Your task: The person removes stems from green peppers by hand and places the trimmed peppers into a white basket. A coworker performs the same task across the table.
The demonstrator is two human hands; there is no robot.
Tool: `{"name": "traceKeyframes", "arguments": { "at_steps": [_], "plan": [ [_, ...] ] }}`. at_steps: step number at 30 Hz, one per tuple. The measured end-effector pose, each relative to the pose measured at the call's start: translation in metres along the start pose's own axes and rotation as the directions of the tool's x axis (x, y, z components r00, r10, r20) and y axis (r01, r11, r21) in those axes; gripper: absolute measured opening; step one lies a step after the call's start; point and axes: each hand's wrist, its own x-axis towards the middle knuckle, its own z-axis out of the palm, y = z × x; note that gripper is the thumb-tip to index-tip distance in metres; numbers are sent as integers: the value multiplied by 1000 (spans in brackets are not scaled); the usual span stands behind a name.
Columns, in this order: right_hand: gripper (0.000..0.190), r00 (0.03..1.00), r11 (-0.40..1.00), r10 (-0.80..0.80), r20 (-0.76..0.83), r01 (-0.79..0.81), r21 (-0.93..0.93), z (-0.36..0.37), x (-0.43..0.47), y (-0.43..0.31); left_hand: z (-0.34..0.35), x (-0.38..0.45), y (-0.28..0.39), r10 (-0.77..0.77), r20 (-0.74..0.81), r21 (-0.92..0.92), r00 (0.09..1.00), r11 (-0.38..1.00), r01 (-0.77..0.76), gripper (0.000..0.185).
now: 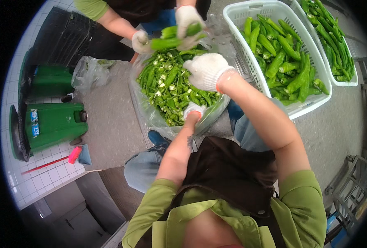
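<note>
A large clear plastic bag [214, 121] stands open before me, filled with green peppers [171, 90], many showing pale cut or stem ends. My left hand [194, 111], in a white knit glove, is down in the peppers at the near side of the bag; its fingertips are hard to make out. Over the right side of the pile is my right hand [208, 72], gloved too, back upward and fingers curled. Whether either hand holds a pepper is hidden.
Across the bag, a co-worker's gloved hands [188, 29] hold long green peppers. White plastic baskets [309, 108] of peppers stand at right. Green wheeled bins [56, 124], a red broom [75, 155] and a dustpan [84, 155] are at left. Metal racks [347, 183] stand far right.
</note>
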Motion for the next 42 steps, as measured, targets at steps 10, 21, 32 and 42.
{"name": "traceKeyframes", "arguments": {
  "at_steps": [10,21,32,42],
  "plan": [
    [26,993,1000,-1,114,2,-10,7,10,1,-7,-9,-18,17,-119,-688,993,719,-95,43],
    [47,953,957,-227,199,180,227,36,22,-24,-170,-80,-36,193,-167,-891,967,-449,-64,29],
    [44,990,834,-57,131,-25,552,90,11,-83,-134,-90,-55,-79,-231,-766,970,-599,-232,18],
    [32,956,698,272,-107,-119,706,152,12,-105,-133,-72,-60,-226,-130,-718,965,-650,-249,16]
  ]
}}
